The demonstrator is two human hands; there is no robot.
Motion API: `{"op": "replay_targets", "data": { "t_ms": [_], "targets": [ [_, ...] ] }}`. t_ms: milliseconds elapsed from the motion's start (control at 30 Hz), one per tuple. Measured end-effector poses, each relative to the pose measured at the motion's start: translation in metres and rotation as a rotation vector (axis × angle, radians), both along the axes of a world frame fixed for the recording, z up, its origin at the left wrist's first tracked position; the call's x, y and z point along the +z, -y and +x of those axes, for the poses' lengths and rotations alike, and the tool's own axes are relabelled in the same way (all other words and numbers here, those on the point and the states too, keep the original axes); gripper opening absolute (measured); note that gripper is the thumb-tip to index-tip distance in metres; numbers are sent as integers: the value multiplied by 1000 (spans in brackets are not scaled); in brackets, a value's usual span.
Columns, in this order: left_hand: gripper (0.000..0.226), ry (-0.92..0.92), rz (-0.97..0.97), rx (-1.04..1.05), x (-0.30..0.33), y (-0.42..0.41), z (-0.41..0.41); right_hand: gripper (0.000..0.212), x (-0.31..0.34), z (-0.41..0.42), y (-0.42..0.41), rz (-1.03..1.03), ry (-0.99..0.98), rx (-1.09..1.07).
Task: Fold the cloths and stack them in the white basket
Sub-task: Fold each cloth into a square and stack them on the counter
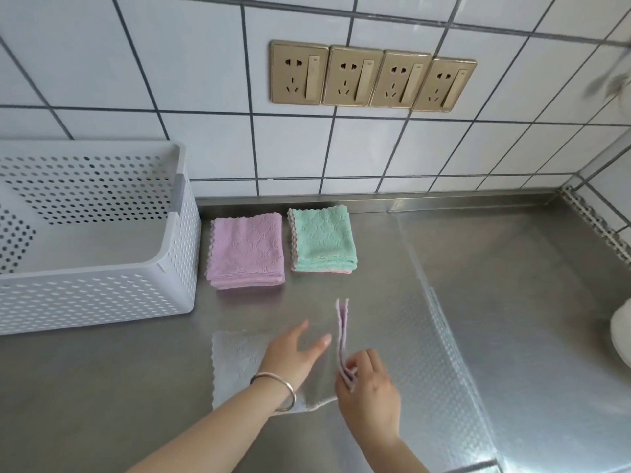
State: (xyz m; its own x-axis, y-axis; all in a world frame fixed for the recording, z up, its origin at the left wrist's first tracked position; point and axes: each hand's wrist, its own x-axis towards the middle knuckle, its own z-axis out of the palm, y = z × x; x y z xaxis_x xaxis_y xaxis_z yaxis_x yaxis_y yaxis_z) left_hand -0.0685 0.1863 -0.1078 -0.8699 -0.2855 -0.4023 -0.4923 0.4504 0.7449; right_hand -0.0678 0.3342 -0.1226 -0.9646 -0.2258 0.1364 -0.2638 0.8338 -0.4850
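A grey cloth (235, 360) lies spread on the steel counter in front of me. My left hand (293, 349) rests flat on it with straight fingers, a bangle on the wrist. My right hand (370, 387) pinches the cloth's right edge (342, 332) and holds it lifted upright, pink side showing. A folded purple cloth (246, 256) and a folded green cloth (324, 238) lie side by side near the wall. The white perforated basket (102, 295) stands at the left with nothing seen inside it.
The steel counter (512, 302) runs right to a tiled corner. A row of gold wall sockets (372, 76) sits above the cloths. A white rounded object (621, 332) pokes in at the right edge.
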Motion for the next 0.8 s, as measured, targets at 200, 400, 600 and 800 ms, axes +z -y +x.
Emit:
{"op": "replay_targets", "data": {
  "t_ms": [200,400,600,800],
  "targets": [
    [45,6,82,278,2,25,0,19,2,16,53,-2,-259,362],
    [53,90,503,751,-9,44,17,22,-11,25,76,-56,-247,475],
    [25,108,641,800,-15,47,26,23,-17,32,77,-59,-251,525],
    [9,-7,439,878,-18,45,26,27,-18,29,73,-78,-264,582]
  ]
}}
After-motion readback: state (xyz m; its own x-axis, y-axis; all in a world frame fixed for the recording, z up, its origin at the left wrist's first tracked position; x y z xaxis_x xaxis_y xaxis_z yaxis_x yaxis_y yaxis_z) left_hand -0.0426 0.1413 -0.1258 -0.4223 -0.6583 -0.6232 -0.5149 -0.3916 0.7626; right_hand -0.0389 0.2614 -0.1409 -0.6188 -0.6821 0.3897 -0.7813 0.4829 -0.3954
